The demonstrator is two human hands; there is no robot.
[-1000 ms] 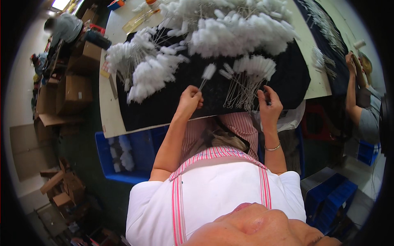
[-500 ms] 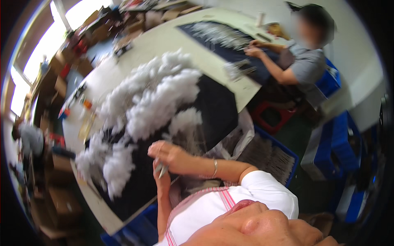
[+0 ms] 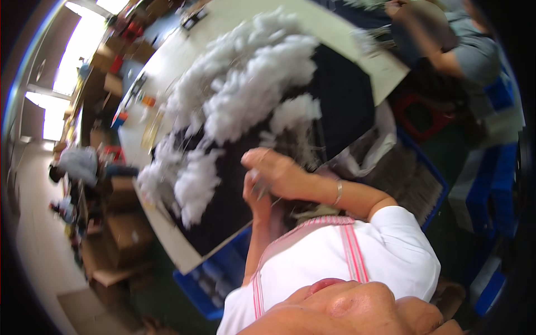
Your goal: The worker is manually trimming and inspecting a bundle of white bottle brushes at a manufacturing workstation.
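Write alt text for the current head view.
Right hand and left hand close together in front of a black cloth, a blurred grey object between them. White tufted brushes lie heaped on the cloth; another person is at upper right.

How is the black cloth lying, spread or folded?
Spread: the black cloth reaches broadly across the white table, with white-tufted brushes heaped on it.

Shows no legible text, label, brand, number or sign on any surface in this blurred head view.
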